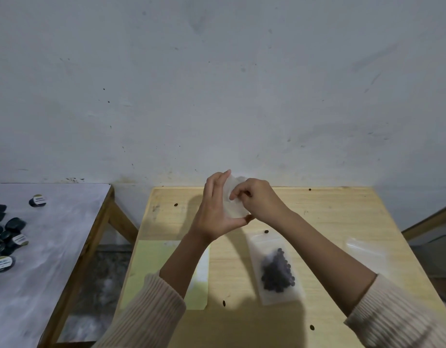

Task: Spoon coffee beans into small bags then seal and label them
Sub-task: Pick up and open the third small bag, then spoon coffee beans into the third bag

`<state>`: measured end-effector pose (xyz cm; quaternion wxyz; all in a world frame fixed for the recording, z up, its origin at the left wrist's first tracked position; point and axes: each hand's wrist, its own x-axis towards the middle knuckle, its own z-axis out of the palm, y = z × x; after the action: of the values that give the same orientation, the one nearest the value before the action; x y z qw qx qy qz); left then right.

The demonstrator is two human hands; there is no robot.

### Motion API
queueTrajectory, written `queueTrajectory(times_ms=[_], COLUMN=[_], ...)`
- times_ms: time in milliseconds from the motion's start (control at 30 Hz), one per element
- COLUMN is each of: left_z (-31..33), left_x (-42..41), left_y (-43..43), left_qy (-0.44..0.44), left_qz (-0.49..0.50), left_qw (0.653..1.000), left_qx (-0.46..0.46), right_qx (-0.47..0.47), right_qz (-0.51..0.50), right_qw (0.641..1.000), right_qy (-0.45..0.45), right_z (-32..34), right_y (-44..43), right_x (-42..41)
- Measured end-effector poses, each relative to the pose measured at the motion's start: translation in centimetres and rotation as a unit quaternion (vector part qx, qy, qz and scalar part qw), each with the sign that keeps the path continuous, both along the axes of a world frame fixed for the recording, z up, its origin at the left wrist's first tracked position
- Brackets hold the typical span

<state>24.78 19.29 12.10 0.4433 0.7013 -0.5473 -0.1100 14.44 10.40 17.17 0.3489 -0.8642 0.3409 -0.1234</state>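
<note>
**One bag filled, the next in hand**

Head view: above the desk's [330, 217] 12 o'clock edge, both hands hold an empty small bag [233, 204]. The left hand [214, 217] cradles it, its grip pinching the lower corner. The right hand [257, 199] has a curled grip pinching near the top, probably to open it. A filled bag [274, 270] lies toward 5 o'clock with no label showing, and a spare bag [365, 249] lies at 3 o'clock. Spooning, sealing and labelling seem still to come.

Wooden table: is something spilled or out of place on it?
Yes. Several small dark pieces, probably loose coffee beans, lie scattered on the wooden table, outside the filled bag; they look spilled.
</note>
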Motion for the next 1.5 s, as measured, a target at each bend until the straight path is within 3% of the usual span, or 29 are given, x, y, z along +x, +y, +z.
queueTrajectory(times_ms=[233,633,900,1133,1200,1300,1367,1500], left_z=[-0.6,-1.2,-1.7,-2.2,-2.5,-3.0,-3.1,-3.6], left_x=[0.4,1.2,1.5,2.3,2.5,3.4,4.0,4.7], left_y=[0.5,0.4,0.7,1.0,1.1,1.5,1.8,2.9], left_qy=[-0.060,-0.069,-0.081,-0.110,-0.127,-0.150,-0.153,-0.092], left_qz=[0.014,0.036,0.015,0.000,0.015,0.030,0.044,0.080], left_qw=[0.997,0.995,0.994,0.990,0.988,0.986,0.986,0.992], left_qx=[-0.035,-0.067,-0.070,-0.086,-0.091,-0.074,-0.040,0.023], right_qx=[-0.002,-0.078,-0.029,-0.003,0.054,0.140,0.109,0.036], right_qz=[0.007,-0.002,-0.048,-0.030,-0.013,-0.036,-0.100,-0.152], right_qw=[0.999,0.996,0.996,0.998,0.998,0.985,0.980,0.987], right_qy=[0.033,0.041,0.076,0.054,0.017,-0.092,-0.135,-0.034], right_z=[0.0,0.0,-0.2,-1.0,-1.2,-2.0,-3.5,-7.6], right_y=[0.6,0.2,1.0,0.6,0.2,-0.7,-2.0,-4.6], right_x=[0.7,1.1,1.5,1.2,0.7,-0.3,-1.1,-2.8])
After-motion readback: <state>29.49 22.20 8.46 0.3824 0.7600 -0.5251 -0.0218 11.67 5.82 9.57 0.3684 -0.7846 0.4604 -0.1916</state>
